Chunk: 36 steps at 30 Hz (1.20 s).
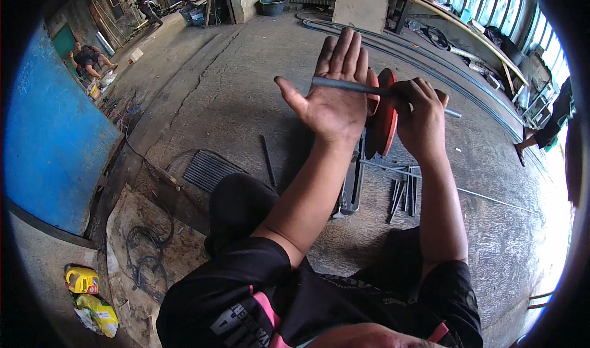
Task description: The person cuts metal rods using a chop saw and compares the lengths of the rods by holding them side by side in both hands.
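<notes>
My right hand is closed round a grey metal rod, whose short end sticks out past the fingers on the right. The rod's longer end crosses in front of my left hand, which is flat with the palm showing and the fingers stretched out. Whether rod and palm touch, I cannot tell. Behind and between the hands stands a cutting machine with a round red guard; its base is partly hidden by my left arm. Several short cut rods lie on the floor right of the machine.
A row of dark rods lies left of my knee, with a single rod beside it. Long bars stretch across the far floor. A blue panel stands at left. One person sits far left; another stands at the right edge.
</notes>
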Each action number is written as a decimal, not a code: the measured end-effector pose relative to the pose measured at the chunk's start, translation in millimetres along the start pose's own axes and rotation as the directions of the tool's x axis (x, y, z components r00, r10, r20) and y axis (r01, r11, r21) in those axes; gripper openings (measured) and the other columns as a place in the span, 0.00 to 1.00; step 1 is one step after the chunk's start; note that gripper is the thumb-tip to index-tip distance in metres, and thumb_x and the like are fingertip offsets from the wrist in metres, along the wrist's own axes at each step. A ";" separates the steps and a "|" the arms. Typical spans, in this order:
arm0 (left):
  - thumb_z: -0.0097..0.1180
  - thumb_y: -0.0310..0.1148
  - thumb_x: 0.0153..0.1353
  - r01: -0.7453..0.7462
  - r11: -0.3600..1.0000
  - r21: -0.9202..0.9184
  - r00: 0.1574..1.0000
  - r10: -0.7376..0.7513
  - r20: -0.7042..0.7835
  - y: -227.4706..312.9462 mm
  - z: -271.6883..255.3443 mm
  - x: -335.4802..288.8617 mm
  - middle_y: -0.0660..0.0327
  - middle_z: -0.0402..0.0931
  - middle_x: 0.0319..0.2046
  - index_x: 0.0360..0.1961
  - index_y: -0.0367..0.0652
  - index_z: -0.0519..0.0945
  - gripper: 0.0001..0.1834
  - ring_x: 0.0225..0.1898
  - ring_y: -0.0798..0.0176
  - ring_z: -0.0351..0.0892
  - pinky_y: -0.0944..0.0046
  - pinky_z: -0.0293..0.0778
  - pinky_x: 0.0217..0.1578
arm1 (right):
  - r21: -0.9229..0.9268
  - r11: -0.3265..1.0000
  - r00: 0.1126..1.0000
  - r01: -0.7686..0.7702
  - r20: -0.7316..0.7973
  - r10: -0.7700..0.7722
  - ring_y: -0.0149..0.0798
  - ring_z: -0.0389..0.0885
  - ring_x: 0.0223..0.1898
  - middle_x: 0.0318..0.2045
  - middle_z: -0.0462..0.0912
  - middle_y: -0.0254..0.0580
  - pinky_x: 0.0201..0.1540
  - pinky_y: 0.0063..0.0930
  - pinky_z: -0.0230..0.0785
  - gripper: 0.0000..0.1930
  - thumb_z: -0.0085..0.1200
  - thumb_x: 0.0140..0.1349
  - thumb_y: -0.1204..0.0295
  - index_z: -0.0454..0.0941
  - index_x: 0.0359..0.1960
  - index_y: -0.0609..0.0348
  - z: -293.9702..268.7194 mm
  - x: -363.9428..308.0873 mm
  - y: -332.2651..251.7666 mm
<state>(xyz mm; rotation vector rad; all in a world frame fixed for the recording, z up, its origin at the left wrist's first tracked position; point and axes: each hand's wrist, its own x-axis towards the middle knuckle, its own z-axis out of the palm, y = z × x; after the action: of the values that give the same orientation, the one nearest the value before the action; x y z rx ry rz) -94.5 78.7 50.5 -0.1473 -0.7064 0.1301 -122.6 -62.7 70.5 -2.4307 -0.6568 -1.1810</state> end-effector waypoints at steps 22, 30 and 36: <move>0.32 0.72 0.56 -0.038 0.997 0.068 0.999 0.037 0.008 1.6 -15.9 2.2 0.40 0.47 0.66 0.63 0.27 0.53 0.54 0.70 0.48 0.39 0.50 0.37 0.69 | 0.937 -0.268 0.598 -0.225 0.350 0.721 0.40 0.76 0.40 0.40 0.72 0.49 0.46 0.34 0.74 0.13 0.45 0.67 0.70 0.65 0.45 0.69 -6.8 4.8 -0.4; 0.31 0.73 0.56 -0.064 0.995 0.081 0.997 0.060 0.053 -1.3 5.0 -0.1 0.40 0.45 0.67 0.64 0.27 0.51 0.55 0.70 0.48 0.38 0.51 0.33 0.69 | 0.908 -0.352 0.639 -0.225 0.411 0.651 0.52 0.74 0.51 0.43 0.68 0.49 0.53 0.42 0.74 0.13 0.38 0.69 0.72 0.59 0.48 0.71 6.2 -0.3 -20.1; 0.33 0.72 0.56 -0.085 0.991 0.099 0.996 0.081 0.049 1.8 1.2 1.2 0.40 0.46 0.66 0.64 0.27 0.50 0.55 0.70 0.47 0.39 0.50 0.34 0.69 | 0.897 -0.383 0.619 -0.220 0.432 0.656 0.52 0.73 0.53 0.45 0.69 0.49 0.52 0.40 0.73 0.16 0.39 0.69 0.73 0.58 0.53 0.71 11.0 -0.3 -28.2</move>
<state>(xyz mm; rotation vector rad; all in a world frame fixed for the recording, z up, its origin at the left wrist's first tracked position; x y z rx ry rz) -94.5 80.8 51.8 -0.0770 -0.7369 0.2489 -131.3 -34.0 67.1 -0.7433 -0.0967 -0.2282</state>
